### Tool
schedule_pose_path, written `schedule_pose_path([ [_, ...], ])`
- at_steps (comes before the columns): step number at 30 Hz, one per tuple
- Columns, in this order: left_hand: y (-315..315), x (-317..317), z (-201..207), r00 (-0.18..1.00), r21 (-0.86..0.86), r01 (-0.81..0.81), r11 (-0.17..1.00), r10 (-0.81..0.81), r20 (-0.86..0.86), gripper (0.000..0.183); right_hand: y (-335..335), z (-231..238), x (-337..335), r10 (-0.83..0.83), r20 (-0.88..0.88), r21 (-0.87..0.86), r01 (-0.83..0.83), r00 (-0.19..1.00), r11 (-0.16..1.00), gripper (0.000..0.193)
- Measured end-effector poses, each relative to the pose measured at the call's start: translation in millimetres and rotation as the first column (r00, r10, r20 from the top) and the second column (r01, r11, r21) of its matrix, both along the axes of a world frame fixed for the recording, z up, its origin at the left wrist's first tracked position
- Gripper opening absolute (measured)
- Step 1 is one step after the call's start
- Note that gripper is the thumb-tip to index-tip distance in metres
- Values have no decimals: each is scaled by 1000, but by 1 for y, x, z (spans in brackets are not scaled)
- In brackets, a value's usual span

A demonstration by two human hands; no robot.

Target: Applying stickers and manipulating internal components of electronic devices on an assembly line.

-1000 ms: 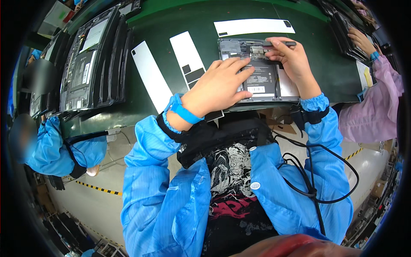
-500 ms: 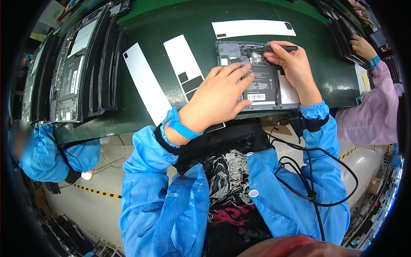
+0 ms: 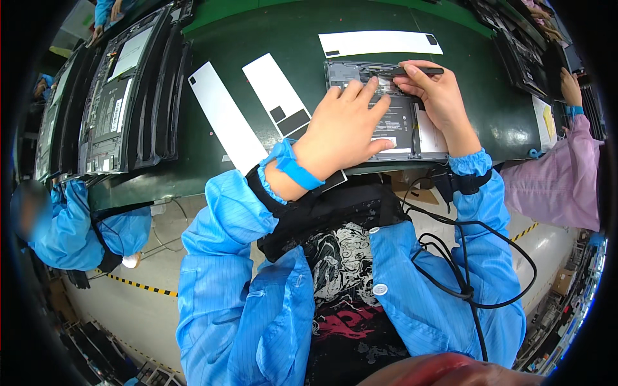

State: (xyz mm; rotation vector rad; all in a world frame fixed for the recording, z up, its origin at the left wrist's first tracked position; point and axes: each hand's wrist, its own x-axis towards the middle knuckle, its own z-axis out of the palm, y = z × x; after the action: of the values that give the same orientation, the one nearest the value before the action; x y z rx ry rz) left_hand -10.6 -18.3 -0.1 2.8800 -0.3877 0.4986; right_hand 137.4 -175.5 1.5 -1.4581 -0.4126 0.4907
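An opened laptop base (image 3: 334, 73) lies near the table's front edge, its inner parts and black battery (image 3: 400, 118) exposed. My left hand (image 3: 341, 132) rests over its left half, fingers spread, the fingertips by the board area and the thumb over the battery. Part of the laptop is hidden under this palm. Above the laptop's right side, my right hand (image 3: 439, 103) is closed around dark tweezers (image 3: 430, 70). Their tip points left, over the upper board near my left fingertips. Whether the tip grips anything is too small to tell.
White strips with black patches lie on the green table (image 3: 225, 51): one strip (image 3: 380, 43) behind the laptop, two (image 3: 222, 116) to the left. Stacked laptop bases (image 3: 103, 122) stand at far left, more (image 3: 521, 58) at right. A pink-sleeved person (image 3: 553, 174) works at right; black cable hangs by my right arm.
My left hand has shifted right and up across the laptop, its fingers more spread. The right hand with the tweezers has moved slightly left. The pink-sleeved person's hand has moved right.
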Motion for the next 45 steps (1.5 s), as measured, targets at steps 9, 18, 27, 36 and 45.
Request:
schedule_pose_path([
  [9, -2, 8, -1, 998, -31, -53, 998, 54, 17, 69, 4, -2, -6, -31, 48, 82, 27, 998, 996, 31],
  [18, 50, -85, -7, 870, -416, -445, 793, 493, 7, 47, 16, 17, -47, -7, 184, 2, 7, 983, 1000, 26],
  [27, 53, -89, -24, 837, -317, -532, 785, 544, -59, 72, 100, 1, -87, 168, 488, -372, 30, 857, 928, 32],
  [36, 54, -92, -24, 848, -305, -520, 798, 525, -70, 72, 107, -2, -93, 170, 506, -341, 15, 845, 940, 30],
  [45, 55, -93, -27, 849, -307, -515, 800, 525, -59, 73, 106, -4, -95, 109, 503, -331, 75, 857, 941, 28],
])
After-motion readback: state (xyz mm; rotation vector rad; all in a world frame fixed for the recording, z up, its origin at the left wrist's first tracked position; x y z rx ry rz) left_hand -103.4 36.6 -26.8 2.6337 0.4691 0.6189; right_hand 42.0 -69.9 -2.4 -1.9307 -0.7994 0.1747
